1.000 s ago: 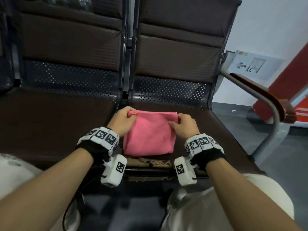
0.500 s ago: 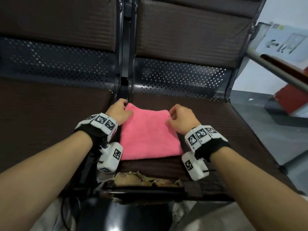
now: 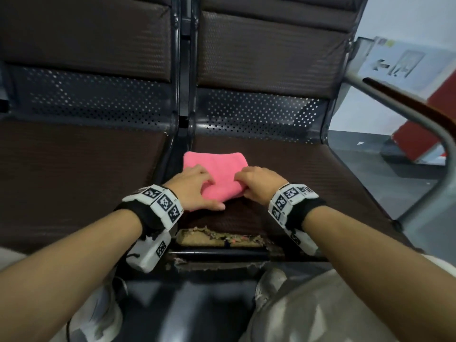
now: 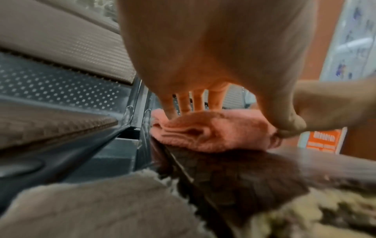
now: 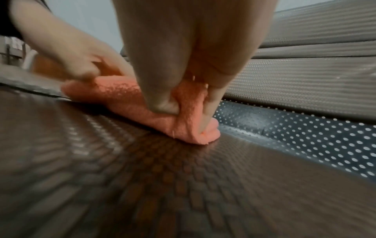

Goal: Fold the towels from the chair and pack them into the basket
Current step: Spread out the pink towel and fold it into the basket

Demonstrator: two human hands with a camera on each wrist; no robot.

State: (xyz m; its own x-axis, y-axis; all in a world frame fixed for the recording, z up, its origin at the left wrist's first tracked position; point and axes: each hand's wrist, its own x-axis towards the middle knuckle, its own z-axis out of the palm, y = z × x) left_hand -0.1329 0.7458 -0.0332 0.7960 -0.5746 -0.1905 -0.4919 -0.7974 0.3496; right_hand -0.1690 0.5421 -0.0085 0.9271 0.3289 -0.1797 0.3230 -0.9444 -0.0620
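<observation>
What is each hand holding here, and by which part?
Right hand pinches the pink towel at its near right corner; left hand holds its near left edge.

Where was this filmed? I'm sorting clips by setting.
Probably a public waiting area, such as a station or clinic hall. The linked seats with perforated metal panels form a bench row, and a direction sign with an arrow hangs on the wall.

Towel [image 3: 217, 174] — pink terry cloth, fuzzy, matt. Chair seat [image 3: 308, 174] — brown woven-textured padding, torn at near edge; perforated glossy metal panel [image 3: 259, 117] behind.
</observation>
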